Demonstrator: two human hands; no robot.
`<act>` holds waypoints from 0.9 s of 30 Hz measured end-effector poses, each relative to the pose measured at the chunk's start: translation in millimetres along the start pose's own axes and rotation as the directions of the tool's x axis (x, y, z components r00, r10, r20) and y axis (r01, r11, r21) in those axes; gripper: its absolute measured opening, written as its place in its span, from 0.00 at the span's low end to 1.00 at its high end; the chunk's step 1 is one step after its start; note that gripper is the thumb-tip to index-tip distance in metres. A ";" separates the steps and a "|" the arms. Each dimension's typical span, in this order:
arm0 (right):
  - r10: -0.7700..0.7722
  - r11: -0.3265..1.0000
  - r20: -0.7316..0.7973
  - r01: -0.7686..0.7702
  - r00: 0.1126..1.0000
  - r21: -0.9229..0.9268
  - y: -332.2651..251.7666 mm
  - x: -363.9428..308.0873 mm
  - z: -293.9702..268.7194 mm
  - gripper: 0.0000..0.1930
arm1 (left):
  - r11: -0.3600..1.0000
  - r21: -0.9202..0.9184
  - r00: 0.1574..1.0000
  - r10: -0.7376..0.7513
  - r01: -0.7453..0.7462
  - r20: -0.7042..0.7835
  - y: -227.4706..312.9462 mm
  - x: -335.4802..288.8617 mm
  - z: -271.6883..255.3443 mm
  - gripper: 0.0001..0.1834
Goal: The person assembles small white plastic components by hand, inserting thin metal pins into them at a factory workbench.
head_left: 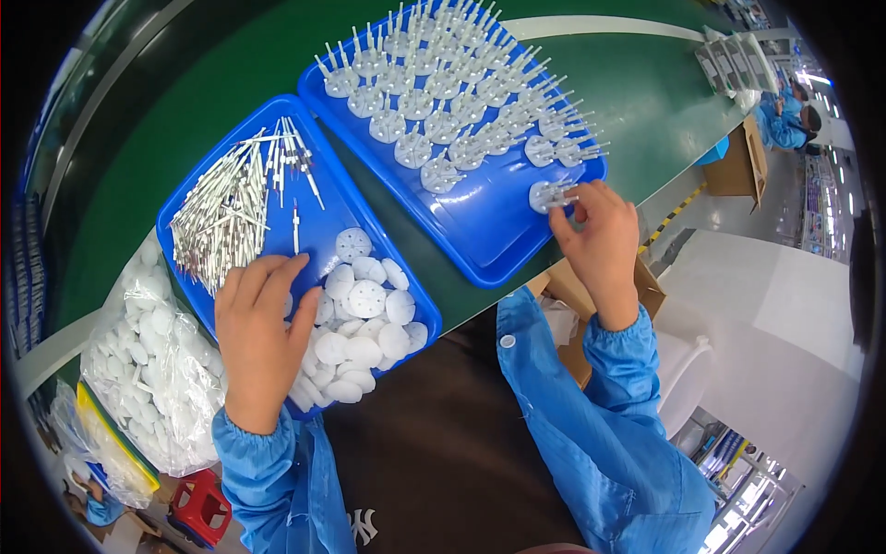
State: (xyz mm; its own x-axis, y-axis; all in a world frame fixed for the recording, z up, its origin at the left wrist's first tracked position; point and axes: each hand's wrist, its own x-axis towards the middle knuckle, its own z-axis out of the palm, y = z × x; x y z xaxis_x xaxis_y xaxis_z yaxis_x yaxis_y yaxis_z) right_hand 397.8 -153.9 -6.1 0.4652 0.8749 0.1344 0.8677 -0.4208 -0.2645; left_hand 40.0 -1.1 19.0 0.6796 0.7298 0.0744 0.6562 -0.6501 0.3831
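In the head view, we have our right hand [602, 245] at the right edge of the far blue tray [489, 226], thumb and forefinger closed in a pinch on one pinned disc [544, 196], a clear round piece with thin pale pins; that piece sits at the tray's near right side, a little apart from the rows of finished-looking pinned discs [443, 115] that fill the upper part, most with their pins pointing up or leaning. Our left hand [263, 323] is over the nearer blue tray [346, 212], palm down, its fingers bent and its thumb spread well away from them; we cannot tell whether the fingertips touch anything. Just beyond them lies a single stick [295, 229], near a big heap of white sticks with dark marks [221, 212]. To the right of that hand we see a pile of plain white discs [355, 342] in the tray's near end. Both trays stand on a green table [637, 88], and a clear plastic bag [152, 369] full of white discs leans beside the nearer one.
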 end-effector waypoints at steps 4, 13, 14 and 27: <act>0.045 0.992 -0.095 -0.056 0.994 -0.116 17.6 13.1 4.9 0.07 | 1.000 0.023 1.000 0.018 -0.017 -0.024 -0.7 7.1 0.3 0.18; 0.299 0.933 -0.236 -0.230 0.925 0.278 23.0 -2.9 12.2 0.07 | 0.997 -0.069 0.999 0.042 -0.040 0.033 0.6 3.7 4.6 0.21; 0.282 0.933 -0.218 -0.214 0.934 0.289 10.6 -9.9 9.2 0.07 | 0.996 -0.059 0.996 0.064 -0.060 0.064 -1.8 2.3 9.3 0.21; -0.945 0.319 0.066 0.947 0.321 -0.032 -214.6 91.0 71.7 0.06 | 0.996 -0.009 0.992 -0.091 0.091 -0.081 -22.0 -2.6 3.3 0.10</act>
State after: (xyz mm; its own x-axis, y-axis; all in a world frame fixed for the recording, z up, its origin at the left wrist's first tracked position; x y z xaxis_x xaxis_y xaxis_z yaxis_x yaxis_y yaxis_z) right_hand 241.4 33.1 -5.6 -0.6821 0.6940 0.2304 0.7233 0.6867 0.0731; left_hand 24.9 10.6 7.3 0.5878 0.8010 0.1136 0.7123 -0.5790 0.3968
